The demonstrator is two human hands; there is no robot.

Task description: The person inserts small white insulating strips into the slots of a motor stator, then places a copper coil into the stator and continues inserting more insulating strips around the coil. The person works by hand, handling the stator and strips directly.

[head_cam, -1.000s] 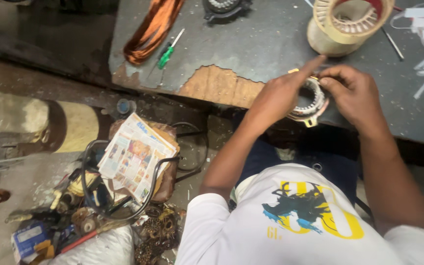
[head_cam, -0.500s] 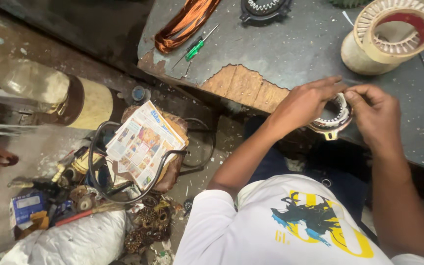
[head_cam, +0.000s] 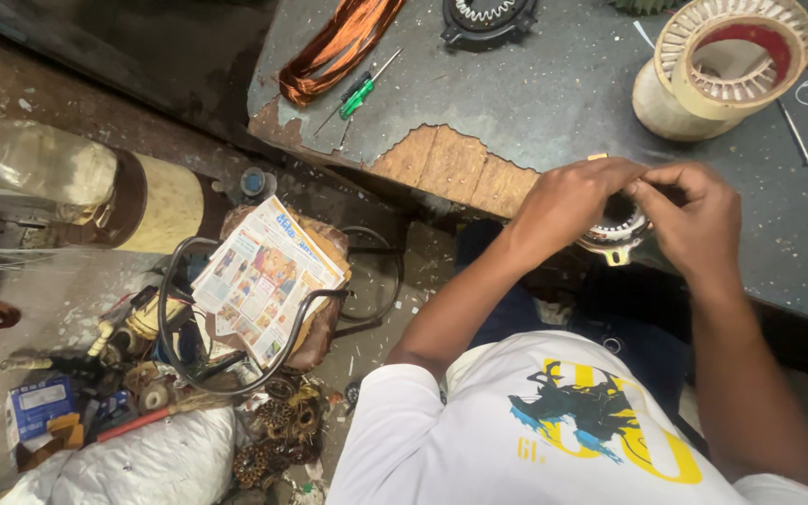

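My left hand [head_cam: 568, 201] and my right hand [head_cam: 694, 220] meet over a small round metal motor stator [head_cam: 617, 232] at the near edge of the grey worktable [head_cam: 535, 93]. Both hands grip it, fingers pinched at its top rim. The hands hide most of the stator; only its lower rim and a mounting ear show. My white printed shirt fills the lower right.
On the table lie a copper wire coil [head_cam: 339, 47], a green-handled screwdriver [head_cam: 357, 93], a dark toothed stator [head_cam: 488, 19] and a large cream stator [head_cam: 722, 65]. The table's near edge is chipped to bare wood [head_cam: 451, 164]. On the floor at left: a newspaper [head_cam: 264, 276] on a stool, scrap parts, a white sack [head_cam: 142, 463].
The view has shifted, so the table and hands sit further right and lower in the frame. Both hands stay on the small stator, fingers closing tighter over its top.
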